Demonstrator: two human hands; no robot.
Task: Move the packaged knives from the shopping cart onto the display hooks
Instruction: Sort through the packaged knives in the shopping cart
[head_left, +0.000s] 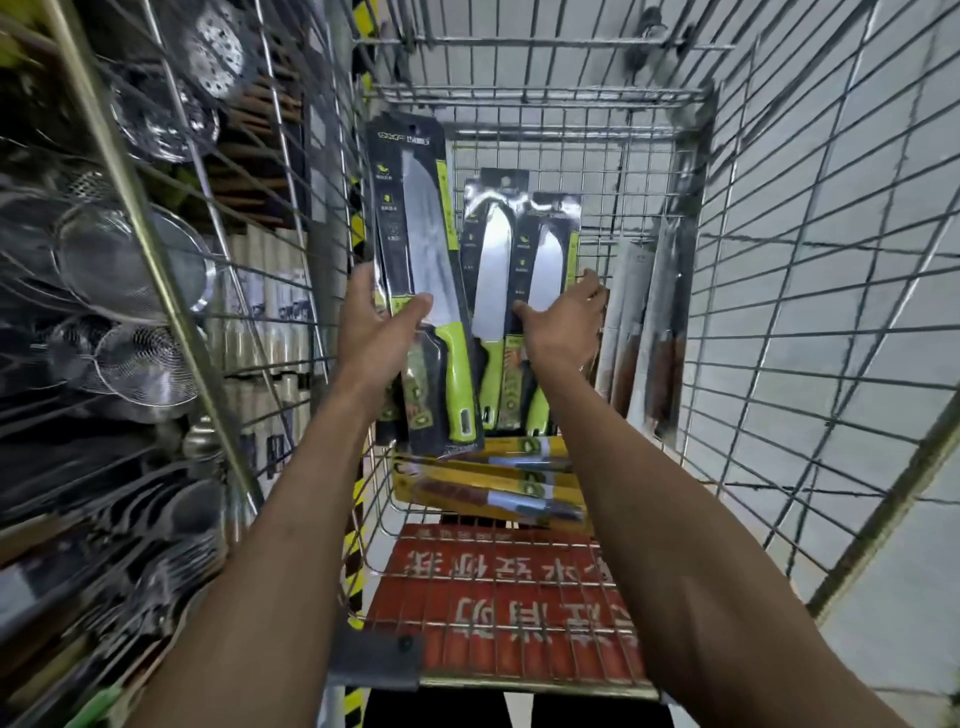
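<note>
Left hand (382, 332) grips a packaged knife (421, 249). The thumb lies across the front of the card where the blade meets the green handle, and the fingers wrap behind its left edge. The package stands nearly upright above the shopping cart (535, 96), its long axis running from 12 o'clock to 6 o'clock. The hang hole (413, 129) is at the 12 o'clock end, well apart from the grip, and the handle end hangs at 6 o'clock beside the wrist.

At 3 o'clock from that hand, the right hand (563, 322) reaches into the cart toward two more green-handled packages (493, 244) standing against the far wall. Its thumb lies on the front of the right-most one and its fingers bracket that card's right edge. Whether the pinch has closed cannot be told.

Yellow knife packs (488, 480) lie flat on the cart floor at 6 o'clock of both hands. Paler packs (644, 322) stand along the cart's 3 o'clock side. A wire rack (145, 228) hung with metal strainers (104, 260) fills the 9 o'clock side, nearer the left hand. No free display hook can be made out.

The coming move likely turns on the hole being at the top, far from the grip. The left hand would have to carry the card toward 9 o'clock and steer that upper end onto a hook.
</note>
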